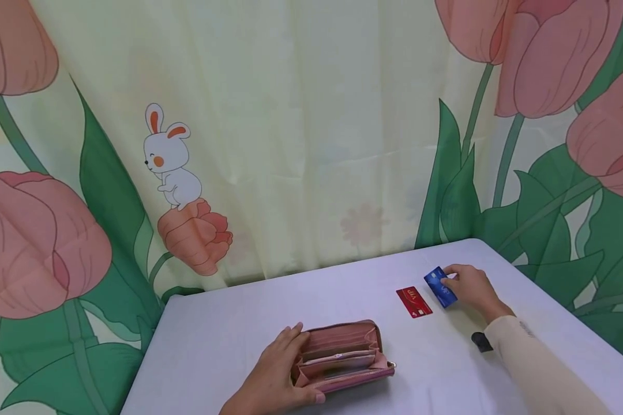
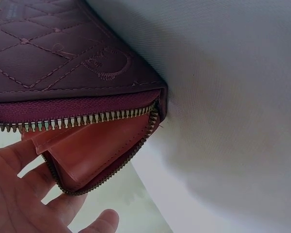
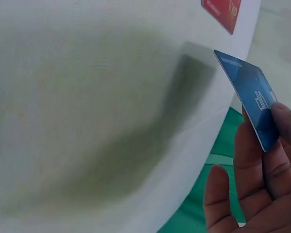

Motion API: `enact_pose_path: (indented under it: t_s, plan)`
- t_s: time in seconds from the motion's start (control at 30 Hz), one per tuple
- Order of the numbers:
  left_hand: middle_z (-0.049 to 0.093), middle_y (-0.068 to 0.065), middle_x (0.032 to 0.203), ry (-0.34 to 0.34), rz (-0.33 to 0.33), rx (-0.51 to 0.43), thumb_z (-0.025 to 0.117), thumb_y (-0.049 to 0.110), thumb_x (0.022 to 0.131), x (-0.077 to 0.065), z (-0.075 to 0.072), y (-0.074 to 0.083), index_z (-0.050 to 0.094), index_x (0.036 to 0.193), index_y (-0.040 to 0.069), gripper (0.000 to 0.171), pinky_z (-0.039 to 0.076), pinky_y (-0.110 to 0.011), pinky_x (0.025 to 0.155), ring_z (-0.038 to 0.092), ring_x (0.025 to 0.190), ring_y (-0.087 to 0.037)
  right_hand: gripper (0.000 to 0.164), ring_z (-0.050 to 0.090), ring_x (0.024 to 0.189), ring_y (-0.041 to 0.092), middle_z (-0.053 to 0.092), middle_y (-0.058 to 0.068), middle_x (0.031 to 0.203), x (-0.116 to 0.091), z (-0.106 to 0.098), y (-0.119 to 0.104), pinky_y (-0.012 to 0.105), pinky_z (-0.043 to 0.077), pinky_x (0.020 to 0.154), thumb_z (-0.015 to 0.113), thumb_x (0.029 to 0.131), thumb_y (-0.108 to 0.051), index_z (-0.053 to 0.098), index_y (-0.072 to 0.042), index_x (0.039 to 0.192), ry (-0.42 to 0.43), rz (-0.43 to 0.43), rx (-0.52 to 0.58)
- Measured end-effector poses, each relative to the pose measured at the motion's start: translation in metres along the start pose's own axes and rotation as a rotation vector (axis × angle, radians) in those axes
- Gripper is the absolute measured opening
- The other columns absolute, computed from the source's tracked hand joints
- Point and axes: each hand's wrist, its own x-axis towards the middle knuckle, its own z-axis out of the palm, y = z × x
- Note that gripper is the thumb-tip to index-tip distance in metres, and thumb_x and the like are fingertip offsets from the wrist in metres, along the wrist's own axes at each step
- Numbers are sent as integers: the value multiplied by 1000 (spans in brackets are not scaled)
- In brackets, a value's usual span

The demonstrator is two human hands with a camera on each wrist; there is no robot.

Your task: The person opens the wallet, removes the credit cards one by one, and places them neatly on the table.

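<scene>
Your spread left hand (image 1: 276,369) touches a pink zip wallet (image 1: 337,366); your right hand (image 1: 473,290) pinches a blue card (image 1: 438,287) near the desk's (image 1: 228,323) far-right corner.

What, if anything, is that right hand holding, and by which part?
The right hand pinches a blue card at one long edge, thumb on the lettered face, fingers behind.

Your head view looks forward and down over left hand (image 1: 272,372) and right hand (image 1: 471,289); close in, your left wrist's shares its wallet (image 1: 342,369), your right wrist's its blue card (image 1: 438,286) and red card (image 1: 414,302).
</scene>
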Motion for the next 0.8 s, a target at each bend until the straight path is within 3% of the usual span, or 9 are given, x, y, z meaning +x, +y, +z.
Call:
enact_pose_path:
  t_s: [0.33, 0.6, 0.8]
  plan:
    - [36, -11, 167, -21, -19, -12, 78, 76, 75, 1, -1, 0, 44, 157, 10, 111, 32, -73, 113, 32, 152, -44, 36, 64, 98, 44, 66, 33, 111, 9, 12, 12, 61, 55, 91, 66, 101, -10, 60, 12, 129, -12, 76, -7]
    - [38, -10, 166, 5, 17, 19, 77, 75, 77, 0, 0, -1, 45, 157, 9, 109, 35, -71, 112, 36, 151, -44, 37, 56, 112, 52, 58, 39, 127, 13, 20, 11, 67, 48, 99, 62, 103, -10, 57, 13, 131, 14, 130, -5]
    - [38, -14, 165, 0, 14, 28, 78, 75, 76, 0, 0, 0, 45, 156, 8, 109, 35, -71, 113, 36, 151, -44, 41, 57, 110, 53, 57, 41, 127, 11, 21, 6, 68, 48, 99, 65, 101, -11, 55, 15, 131, -7, 167, -100]
